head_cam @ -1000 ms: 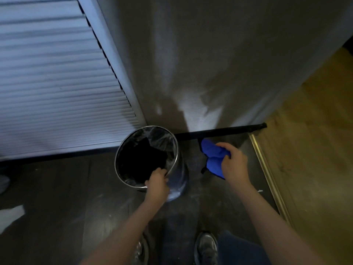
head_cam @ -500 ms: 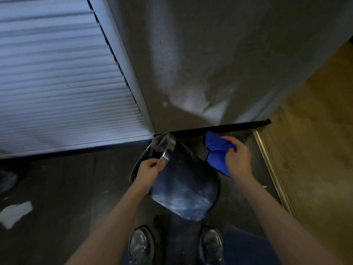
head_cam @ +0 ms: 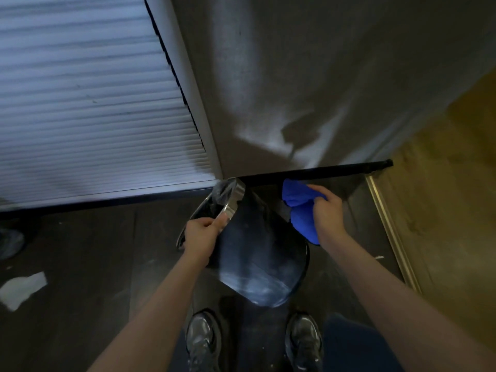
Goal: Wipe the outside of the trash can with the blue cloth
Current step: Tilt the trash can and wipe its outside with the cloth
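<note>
Hands are busy with a trash can (head_cam: 257, 253) in the middle of a dark floor (head_cam: 88, 253). The can is dark and shiny, and it is tipped over so its open top points far and to the left, toward the corner of the room. Its round bottom faces near, just above two shoes (head_cam: 202, 342). A clear bag lines the inside, and a silver ring runs round the top.

The left hand (head_cam: 201, 234) grips the near part of the silver rim. Its fingers are curled round the edge and the thumb lies on top, so it has a tight hold on the can.

The right hand (head_cam: 326, 213) holds a blue cloth (head_cam: 300, 210). The fingers are curled into the cloth and bunch it up. The cloth is at the right side of the can, up near the top. It looks like it touches the can's wall, but it is hard to be sure in the dim light.

Far on the left is a white door with slats (head_cam: 88, 103). A grey wall (head_cam: 322, 76) stands far behind the can, with a black strip along its bottom. On the right the floor turns to yellow wood (head_cam: 451, 210), with a gold strip at the join. A white scrap (head_cam: 22, 288) lies on the dark floor at the near left.
</note>
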